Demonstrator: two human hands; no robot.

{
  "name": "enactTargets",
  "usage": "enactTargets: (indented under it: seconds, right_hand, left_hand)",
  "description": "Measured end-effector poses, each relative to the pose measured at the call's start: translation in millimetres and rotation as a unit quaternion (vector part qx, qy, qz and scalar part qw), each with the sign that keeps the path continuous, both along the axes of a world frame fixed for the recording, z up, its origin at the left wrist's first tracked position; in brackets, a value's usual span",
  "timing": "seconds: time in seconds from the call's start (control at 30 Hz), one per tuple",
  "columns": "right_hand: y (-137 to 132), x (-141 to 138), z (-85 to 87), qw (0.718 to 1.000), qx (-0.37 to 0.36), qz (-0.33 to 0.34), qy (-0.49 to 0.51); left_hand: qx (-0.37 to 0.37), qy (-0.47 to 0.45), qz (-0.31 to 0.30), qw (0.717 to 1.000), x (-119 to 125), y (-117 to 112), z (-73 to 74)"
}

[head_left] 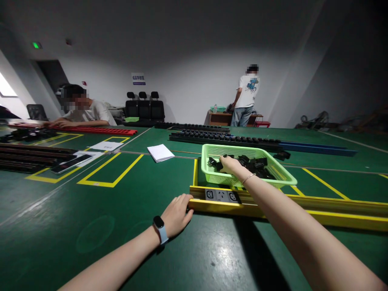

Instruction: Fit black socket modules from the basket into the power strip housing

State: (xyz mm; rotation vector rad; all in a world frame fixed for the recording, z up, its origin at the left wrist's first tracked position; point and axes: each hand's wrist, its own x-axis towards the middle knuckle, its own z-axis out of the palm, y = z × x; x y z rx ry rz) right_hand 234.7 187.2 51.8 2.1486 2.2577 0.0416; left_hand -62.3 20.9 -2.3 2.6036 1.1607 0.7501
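Note:
My left hand (177,214), with a watch on its wrist, rests on the green table at the left end of a long yellow rail (303,210); its fingers curl against that end. The rail holds three socket modules (222,196) near its left end. My right hand (232,165) reaches into a light green plastic basket (273,169) full of black socket parts (257,163). Its fingers are bent down among the parts and hidden, so what they hold cannot be made out.
A white paper pad (160,152) lies left of the basket. Long black strips (224,139), a blue rail (315,148) and a red rail (97,130) lie farther back. A seated person (81,111) works at far left; another person (247,97) stands at the back.

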Motion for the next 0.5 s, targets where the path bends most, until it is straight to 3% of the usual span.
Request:
enactTargets:
  seconds: [0.5]
  right_hand:
    - [-0.9, 2.4, -6.6, 1.0, -0.009, -0.013, 0.017]
  left_hand:
    - [0.0, 0.004, 0.002, 1.0, 0.1, 0.3, -0.8]
